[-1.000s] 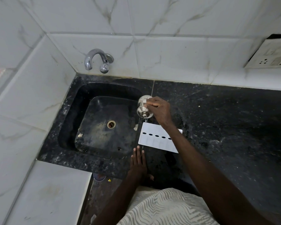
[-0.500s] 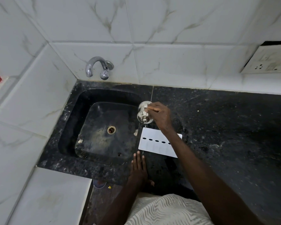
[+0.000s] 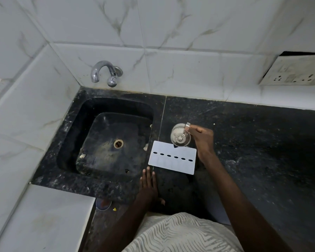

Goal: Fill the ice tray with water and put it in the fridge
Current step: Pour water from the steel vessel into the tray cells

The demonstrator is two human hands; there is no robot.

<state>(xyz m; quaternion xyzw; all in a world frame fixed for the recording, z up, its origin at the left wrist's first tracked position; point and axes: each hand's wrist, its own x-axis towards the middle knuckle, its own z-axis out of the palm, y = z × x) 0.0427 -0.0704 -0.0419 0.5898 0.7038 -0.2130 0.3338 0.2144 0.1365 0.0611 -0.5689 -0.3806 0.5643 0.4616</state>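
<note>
Two hands: R hand w/ glass above tray.

black counter bears white ice tray

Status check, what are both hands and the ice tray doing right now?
Right hand holds a steel cup above the far edge of the white ice tray. Left hand flat on the black counter, empty. Nothing blocking the tray.

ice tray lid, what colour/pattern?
The ice tray is white on top, with one row of six small dark oval holes across it. Head view, the only one.
</note>
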